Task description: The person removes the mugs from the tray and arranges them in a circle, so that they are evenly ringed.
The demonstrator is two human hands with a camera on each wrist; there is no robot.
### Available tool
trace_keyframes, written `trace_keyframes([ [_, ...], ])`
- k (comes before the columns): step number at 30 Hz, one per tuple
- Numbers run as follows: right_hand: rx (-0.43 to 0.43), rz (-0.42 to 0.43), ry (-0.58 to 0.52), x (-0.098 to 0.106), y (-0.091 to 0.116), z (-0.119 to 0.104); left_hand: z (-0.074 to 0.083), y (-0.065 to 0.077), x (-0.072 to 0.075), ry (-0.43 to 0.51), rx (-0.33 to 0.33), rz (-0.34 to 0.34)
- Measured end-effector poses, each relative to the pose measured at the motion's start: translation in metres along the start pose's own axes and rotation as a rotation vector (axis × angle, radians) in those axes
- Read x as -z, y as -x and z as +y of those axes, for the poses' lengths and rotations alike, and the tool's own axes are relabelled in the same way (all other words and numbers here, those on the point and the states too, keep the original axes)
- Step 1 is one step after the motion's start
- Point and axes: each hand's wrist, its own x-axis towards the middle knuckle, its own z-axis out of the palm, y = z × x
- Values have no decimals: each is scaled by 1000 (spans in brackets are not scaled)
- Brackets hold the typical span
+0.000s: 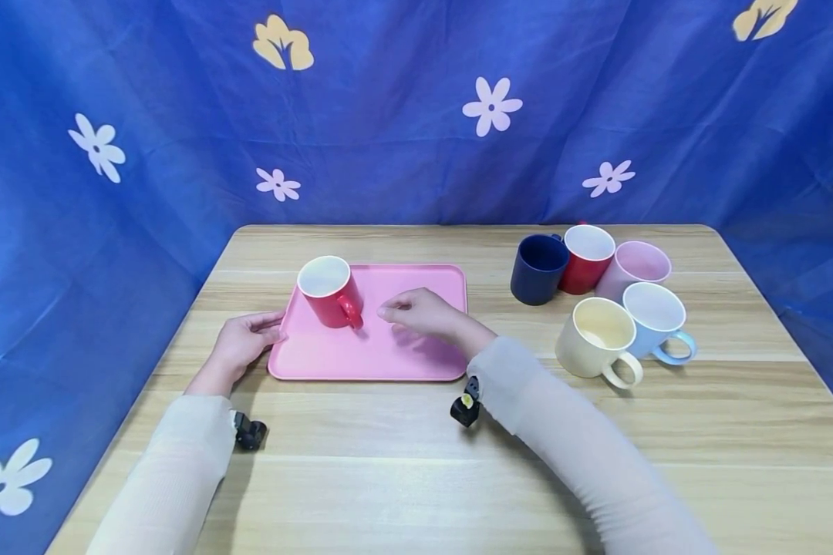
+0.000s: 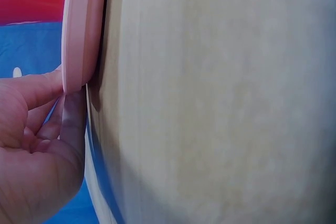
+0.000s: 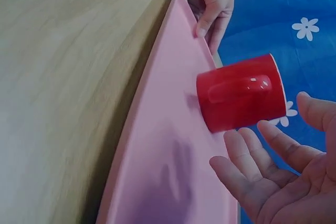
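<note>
A red mug (image 1: 335, 303), white inside, stands upright toward the left end of a pink tray (image 1: 375, 361), its handle facing front right. My left hand (image 1: 241, 344) pinches the tray's left rim, thumb on top and fingers beneath, as the left wrist view shows. Over the tray's middle hovers my right hand (image 1: 422, 311), just right of the mug. In the right wrist view its fingers (image 3: 239, 179) are spread and relaxed, holding nothing, with a gap to the mug handle. The hand's shadow falls on the tray.
Right of the tray, several upright mugs stand close together: navy (image 1: 537, 271), red (image 1: 583, 266), pink (image 1: 632, 268), light blue (image 1: 655, 317) and cream (image 1: 590, 343). The wooden table (image 1: 389, 478) backs onto a blue flowered curtain (image 1: 389, 146).
</note>
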Motion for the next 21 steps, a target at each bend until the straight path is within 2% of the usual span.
trace_keyframes([
  [9, 43, 28, 38, -19, -16, -5, -2, -1, 0, 3, -27, 11],
  [16, 29, 67, 42, -31, -24, -12, -4, -2, 0, 9, -40, 11],
  [21, -1, 83, 142, -36, -29, -18, -4, -2, 0, 19, -35, 10],
])
